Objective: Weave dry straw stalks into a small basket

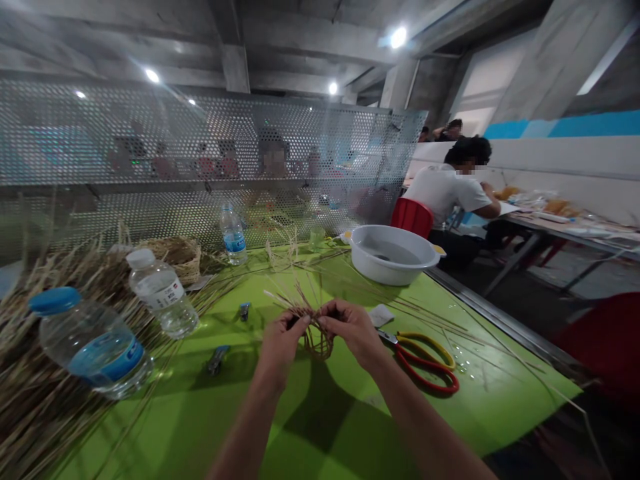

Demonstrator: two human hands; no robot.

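A small woven piece of brown straw (318, 339) is held between both hands above the green table (370, 427), its loose strands sticking up and away. My left hand (286, 337) pinches its left side with thumb and fingers. On the right side, my right hand (350, 327) grips it the same way, fingers bent. The two thumbs point toward each other near its top. Scissors (425, 360) with one yellow and one red handle lie just right of my right hand, beside a small white scrap (381, 315).
Left are water bottles (165, 297), a pile of dry straw (30, 400) and a woven basket (187, 257). Two small clips (217, 360) lie nearer. A white basin (393, 257) stands back right; loose strands cross the table. Behind is a perforated screen (200, 160); a person (440, 190) sits right.
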